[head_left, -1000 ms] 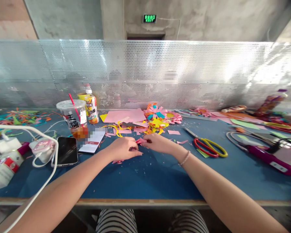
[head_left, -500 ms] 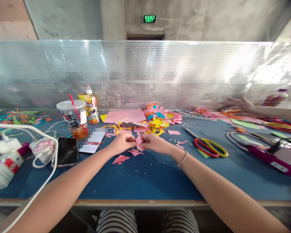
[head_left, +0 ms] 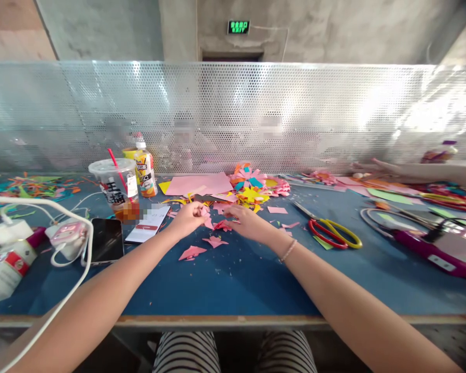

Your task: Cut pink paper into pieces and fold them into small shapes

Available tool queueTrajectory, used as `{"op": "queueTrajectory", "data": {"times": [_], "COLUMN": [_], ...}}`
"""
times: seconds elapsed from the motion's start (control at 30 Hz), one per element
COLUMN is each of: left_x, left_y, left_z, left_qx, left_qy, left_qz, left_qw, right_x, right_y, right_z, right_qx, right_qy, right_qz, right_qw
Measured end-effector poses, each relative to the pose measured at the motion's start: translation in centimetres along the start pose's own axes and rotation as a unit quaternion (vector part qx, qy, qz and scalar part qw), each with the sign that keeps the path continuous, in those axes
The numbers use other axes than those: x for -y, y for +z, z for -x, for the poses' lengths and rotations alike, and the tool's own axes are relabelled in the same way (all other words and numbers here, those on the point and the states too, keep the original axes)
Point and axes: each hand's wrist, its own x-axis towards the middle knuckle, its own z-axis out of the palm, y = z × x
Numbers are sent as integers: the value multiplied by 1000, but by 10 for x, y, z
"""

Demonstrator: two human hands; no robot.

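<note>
My left hand (head_left: 188, 219) is closed, pinching a small piece of pink paper (head_left: 208, 221) between thumb and fingertips. Across a small gap, my right hand (head_left: 248, 223) reaches in from the other side with its fingers stretched out and apart. Just by its fingertips lies a darker pink scrap (head_left: 222, 226); whether they touch it I cannot tell. Nearer to me, a pointed pink cutout (head_left: 215, 242) and a folded pink piece (head_left: 192, 252) rest on the blue tabletop (head_left: 233, 290).
Scissors (head_left: 329, 230) with red and yellow handles lie right. Behind my hands are paper flowers (head_left: 252, 184) and pink sheets (head_left: 199, 185). A lidded cup (head_left: 114, 189), bottle (head_left: 145, 171) and phones (head_left: 106, 241) stand or lie left. Another person's arm (head_left: 419, 171) reaches in at right.
My hands have moved apart. The pink paper, earlier between both hands, is now only in my left hand, slightly further left. My right hand's fingers have opened. The other person's arm has shifted.
</note>
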Motion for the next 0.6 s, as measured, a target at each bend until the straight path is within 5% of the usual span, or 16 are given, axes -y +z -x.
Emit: {"op": "queueTrajectory", "data": {"times": [0.3, 0.43, 0.6], "left_x": [20, 8, -14], "left_y": [-5, -13, -19], "left_z": [-3, 2, 11], "left_qx": [59, 83, 39], "left_qy": [-107, -107, -86], "left_qz": [-201, -347, -494], "left_qw": [972, 928, 864], "right_x": [1, -3, -3], "right_y": [15, 18, 17], "right_z": [0, -2, -5], "right_qx": [44, 13, -44], "right_qy": [-44, -9, 27], "right_qz": [55, 34, -61], "right_qw": [997, 999, 997]}}
